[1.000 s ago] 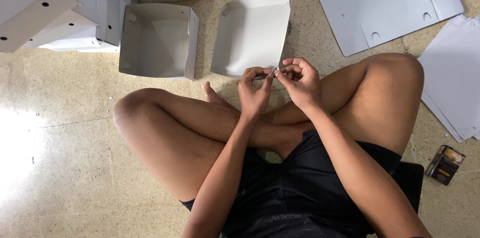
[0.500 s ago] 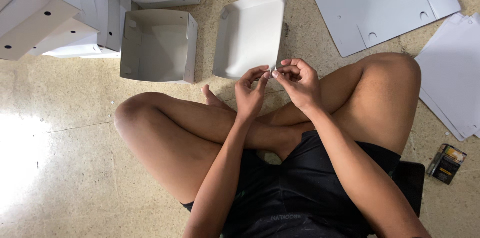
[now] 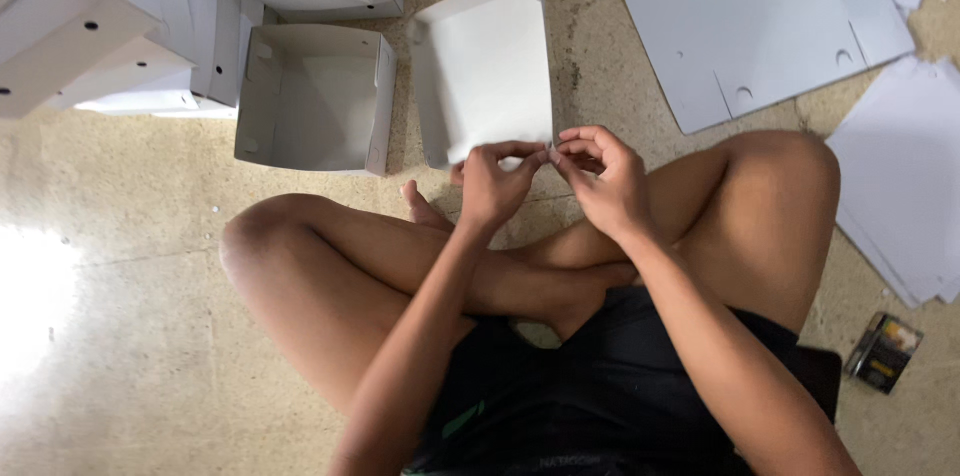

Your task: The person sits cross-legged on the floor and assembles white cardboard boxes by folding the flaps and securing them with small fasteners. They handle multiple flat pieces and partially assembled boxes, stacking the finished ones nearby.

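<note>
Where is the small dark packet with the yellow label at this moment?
In the head view, the small dark packet lies on the floor at the lower right, beside the person's right knee and just below the stack of flat white sheets.

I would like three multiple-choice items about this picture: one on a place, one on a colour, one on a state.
1. Where does the open box stand?
A. on the person's lap
B. on the floor, left of the half-folded box
C. on top of the flat sheet

2. What colour is the flat sheet?
A. white
B. red
C. black

3. How are the left hand and right hand?
A. flat on the floor
B. far apart on the knees
C. fingertips together at the half-folded box's near edge

Answers: 1 B, it sits on the floor beside that box; 2 A, it is plain white card; 3 C, both hands pinch at one spot there.
</note>
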